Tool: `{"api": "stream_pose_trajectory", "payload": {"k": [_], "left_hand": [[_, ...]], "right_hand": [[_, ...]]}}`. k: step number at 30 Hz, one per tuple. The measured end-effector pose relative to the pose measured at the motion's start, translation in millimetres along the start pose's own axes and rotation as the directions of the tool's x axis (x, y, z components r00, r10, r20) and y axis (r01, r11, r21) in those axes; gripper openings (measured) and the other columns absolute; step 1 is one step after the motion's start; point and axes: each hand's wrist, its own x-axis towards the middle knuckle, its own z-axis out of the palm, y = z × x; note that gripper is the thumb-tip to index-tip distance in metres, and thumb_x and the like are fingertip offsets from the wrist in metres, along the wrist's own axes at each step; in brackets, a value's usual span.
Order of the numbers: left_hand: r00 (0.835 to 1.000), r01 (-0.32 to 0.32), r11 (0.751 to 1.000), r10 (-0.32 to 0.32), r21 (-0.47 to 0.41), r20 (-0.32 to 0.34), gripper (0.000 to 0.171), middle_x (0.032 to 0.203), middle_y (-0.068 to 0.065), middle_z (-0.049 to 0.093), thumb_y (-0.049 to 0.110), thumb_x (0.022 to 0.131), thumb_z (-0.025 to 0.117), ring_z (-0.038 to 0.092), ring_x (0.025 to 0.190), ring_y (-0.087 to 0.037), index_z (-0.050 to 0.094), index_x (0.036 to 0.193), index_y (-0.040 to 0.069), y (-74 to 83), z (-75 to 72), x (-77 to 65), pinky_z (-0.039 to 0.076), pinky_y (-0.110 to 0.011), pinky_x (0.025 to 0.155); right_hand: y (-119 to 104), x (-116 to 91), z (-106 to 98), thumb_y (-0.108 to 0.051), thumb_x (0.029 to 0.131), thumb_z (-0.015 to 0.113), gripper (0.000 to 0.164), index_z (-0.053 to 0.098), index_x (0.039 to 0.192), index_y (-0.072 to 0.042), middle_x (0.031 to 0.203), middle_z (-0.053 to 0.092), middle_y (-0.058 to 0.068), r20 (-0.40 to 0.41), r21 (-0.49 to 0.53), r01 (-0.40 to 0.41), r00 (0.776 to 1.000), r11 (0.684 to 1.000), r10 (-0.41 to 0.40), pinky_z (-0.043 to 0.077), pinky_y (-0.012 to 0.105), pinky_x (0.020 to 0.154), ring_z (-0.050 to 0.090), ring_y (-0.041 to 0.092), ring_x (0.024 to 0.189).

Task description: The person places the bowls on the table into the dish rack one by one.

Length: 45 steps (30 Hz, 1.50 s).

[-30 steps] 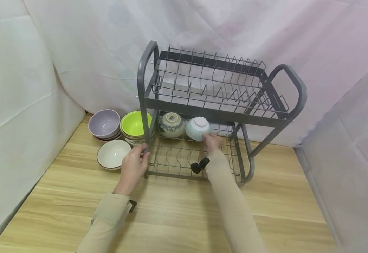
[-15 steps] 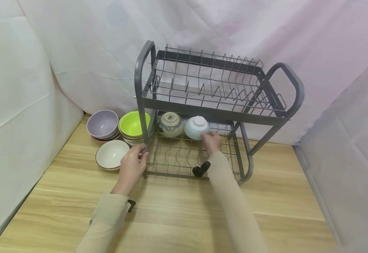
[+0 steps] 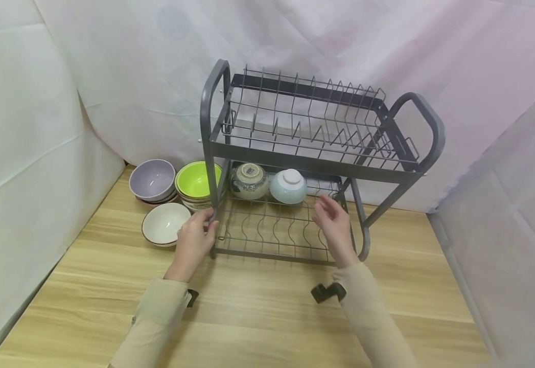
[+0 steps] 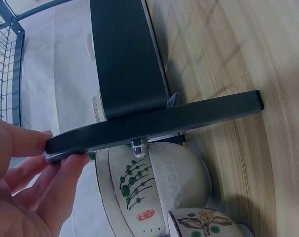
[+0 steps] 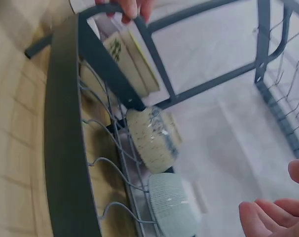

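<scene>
A two-tier dark metal dish rack [image 3: 313,161] stands on the table. My left hand [image 3: 192,243] grips its left front post; in the left wrist view, thumb and fingers pinch the end of the dark bar [image 4: 164,122]. On the lower tier, a pale blue bowl [image 3: 288,190] lies upside down beside an upside-down patterned bowl [image 3: 249,185]. To the right of the blue bowl and apart from it, my right hand [image 3: 335,230] hovers over the lower tier's wires, fingers loosely bent and holding nothing.
Left of the rack stand a lilac bowl [image 3: 152,179] on a stack, a lime-green bowl [image 3: 195,180] on another stack, and a white bowl [image 3: 163,225] in front. White cloth [image 3: 147,61] hangs behind and at the sides. Wire dividers [image 3: 295,128] rise from the upper tier.
My right hand has let go of the pale blue bowl and drawn back to the right and towards me. The bowl stays on the lower tier. My left hand keeps its grip on the post.
</scene>
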Motion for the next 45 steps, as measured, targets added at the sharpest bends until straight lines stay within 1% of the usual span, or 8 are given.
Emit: {"api": "stream_pose_trajectory", "payload": {"k": [7,14,19,23,27,32,39,45], "left_hand": [[1.0,-0.002,1.0,0.002,0.004,0.002,0.029,0.105,-0.022,0.061,0.004,0.082,0.063,0.065,0.077,-0.032,0.057,0.109,-0.006,1.0,0.2,-0.2,0.056,-0.035,0.062],[1.0,-0.002,1.0,0.002,-0.001,0.002,0.028,0.104,-0.021,0.061,0.004,0.082,0.063,0.065,0.077,-0.032,0.058,0.109,-0.005,0.6,-0.3,0.6,0.056,-0.036,0.062],[1.0,-0.015,1.0,0.015,-0.004,-0.003,0.027,0.103,-0.022,0.061,0.003,0.082,0.062,0.066,0.077,-0.032,0.057,0.108,-0.007,-0.1,0.0,-0.3,0.056,-0.034,0.063],[1.0,-0.017,1.0,0.016,-0.005,-0.005,0.027,0.103,-0.022,0.061,0.003,0.082,0.062,0.066,0.077,-0.032,0.057,0.107,-0.006,-0.2,0.1,-0.5,0.056,-0.034,0.063],[1.0,-0.016,1.0,0.016,-0.008,-0.009,0.026,0.104,-0.022,0.062,0.003,0.083,0.062,0.066,0.077,-0.032,0.058,0.107,-0.006,-0.6,0.2,-0.4,0.056,-0.034,0.063],[1.0,-0.021,1.0,0.021,-0.005,-0.011,0.026,0.104,-0.021,0.062,0.003,0.083,0.062,0.066,0.077,-0.032,0.058,0.107,-0.006,-1.1,0.9,-0.4,0.056,-0.034,0.063],[0.999,-0.042,0.999,0.042,0.013,-0.029,0.026,0.104,-0.022,0.062,0.004,0.083,0.062,0.065,0.076,-0.032,0.058,0.106,-0.005,-0.6,1.2,-1.0,0.056,-0.037,0.063],[0.997,-0.07,0.997,0.071,0.034,-0.035,0.026,0.102,-0.022,0.062,0.003,0.082,0.063,0.065,0.075,-0.032,0.058,0.106,-0.006,-1.7,2.1,-2.1,0.056,-0.036,0.062]], "right_hand": [[-4.3,-37.2,-25.6,-0.011,0.093,0.049,0.042,0.039,0.132,0.002,0.129,0.047,0.016,0.0,-0.064,0.083,0.997,0.994,-0.083,0.048,0.023,0.087,0.05,0.02,0.114],[-10.2,-52.7,-53.3,-0.004,0.092,0.046,0.04,0.037,0.13,0.006,0.114,0.051,-0.001,-0.158,0.04,0.152,0.977,0.988,-0.144,0.047,0.016,0.085,0.052,0.005,0.101],[-16.3,-43.1,-79.2,-0.006,0.091,0.049,0.042,0.04,0.131,0.004,0.109,0.051,-0.001,-0.401,0.046,0.227,0.896,0.973,-0.19,0.045,0.016,0.088,0.051,0.009,0.1],[-18.6,-27.8,-95.8,-0.016,0.093,0.048,0.042,0.042,0.134,-0.005,0.123,0.051,0.005,-0.488,-0.13,0.18,0.845,0.975,-0.221,0.034,0.026,0.103,0.047,0.011,0.111],[-17.9,-11.6,-102.5,-0.024,0.095,0.046,0.04,0.047,0.132,-0.011,0.123,0.052,0.005,-0.449,-0.226,0.145,0.862,0.963,-0.235,0.036,0.03,0.102,0.049,0.011,0.11],[-13.8,0.6,-103.2,-0.027,0.094,0.045,0.036,0.055,0.124,-0.009,0.104,0.061,-0.003,-0.375,-0.15,0.193,0.896,0.97,-0.237,0.046,0.033,0.093,0.057,0.008,0.1],[-5.2,7.9,-110.7,-0.022,0.091,0.053,0.031,0.06,0.108,0.003,0.086,0.065,-0.002,-0.294,0.01,0.346,0.898,0.938,-0.328,0.052,0.02,0.077,0.062,0.011,0.086],[-3.6,10.8,-116.6,-0.015,0.089,0.055,0.032,0.057,0.106,0.012,0.082,0.066,0.0,-0.261,0.111,0.36,0.91,0.926,-0.322,0.053,0.019,0.074,0.063,0.012,0.082]]}}
